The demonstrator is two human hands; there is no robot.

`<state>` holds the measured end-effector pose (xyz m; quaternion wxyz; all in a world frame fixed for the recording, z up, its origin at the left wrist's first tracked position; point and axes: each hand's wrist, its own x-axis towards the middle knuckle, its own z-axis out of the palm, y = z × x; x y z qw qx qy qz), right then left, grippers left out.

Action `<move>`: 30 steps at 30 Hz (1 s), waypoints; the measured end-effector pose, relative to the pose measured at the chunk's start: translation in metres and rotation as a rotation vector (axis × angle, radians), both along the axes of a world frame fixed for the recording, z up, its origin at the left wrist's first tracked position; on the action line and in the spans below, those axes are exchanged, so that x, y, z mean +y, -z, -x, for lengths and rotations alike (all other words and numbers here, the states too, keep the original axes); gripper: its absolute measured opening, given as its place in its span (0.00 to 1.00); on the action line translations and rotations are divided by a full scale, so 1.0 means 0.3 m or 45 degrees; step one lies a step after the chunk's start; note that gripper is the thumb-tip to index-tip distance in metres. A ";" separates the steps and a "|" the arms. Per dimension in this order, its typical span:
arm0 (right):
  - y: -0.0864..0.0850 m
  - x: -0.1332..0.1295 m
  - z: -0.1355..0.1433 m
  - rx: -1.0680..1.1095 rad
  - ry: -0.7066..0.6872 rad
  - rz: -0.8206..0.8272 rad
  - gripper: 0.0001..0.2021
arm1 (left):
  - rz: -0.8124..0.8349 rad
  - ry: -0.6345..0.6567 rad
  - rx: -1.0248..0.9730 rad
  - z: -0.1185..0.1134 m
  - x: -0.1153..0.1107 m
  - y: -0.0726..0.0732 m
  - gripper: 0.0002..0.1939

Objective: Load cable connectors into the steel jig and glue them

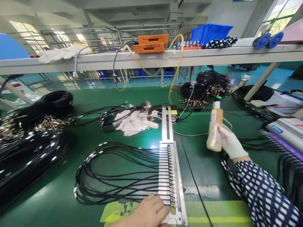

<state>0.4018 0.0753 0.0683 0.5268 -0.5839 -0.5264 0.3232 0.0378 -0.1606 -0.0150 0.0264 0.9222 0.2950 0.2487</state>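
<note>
My right hand [230,142], in a white glove, is closed around a translucent plastic bottle [215,132] with a green tip, held upright over the right side of the bench. My bare left hand [151,210] has its fingers curled over the near end of a long metal cable fixture [179,183]; the thumb side is partly hidden. Side by side in the fixture's slots lie the ends of several black cables [115,172], their small connectors [170,176] in a row. The cables loop out to the left on the green mat.
Bundled black cables [56,97] lie at the left, and more coils [201,90] at the back right. A white cloth [132,121] and a black control box [174,113] sit behind the fixture. A grey machine [284,129] stands right. A shelf [99,63] crosses overhead with orange boxes [151,43].
</note>
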 end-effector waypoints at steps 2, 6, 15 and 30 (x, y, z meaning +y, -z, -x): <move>-0.031 -0.119 0.025 0.188 -0.210 -0.005 0.30 | 0.216 0.007 -0.171 0.004 0.016 -0.076 0.12; -0.066 -0.337 0.168 0.518 -0.699 0.096 0.35 | 0.605 -0.123 -0.464 -0.043 0.105 -0.249 0.21; -0.058 -0.435 0.249 0.729 -0.737 0.034 0.31 | 1.407 0.074 -0.676 -0.141 0.175 -0.308 0.35; 0.050 -0.355 0.171 0.645 -0.681 0.065 0.27 | 2.556 0.152 -1.117 -0.155 0.204 -0.224 0.29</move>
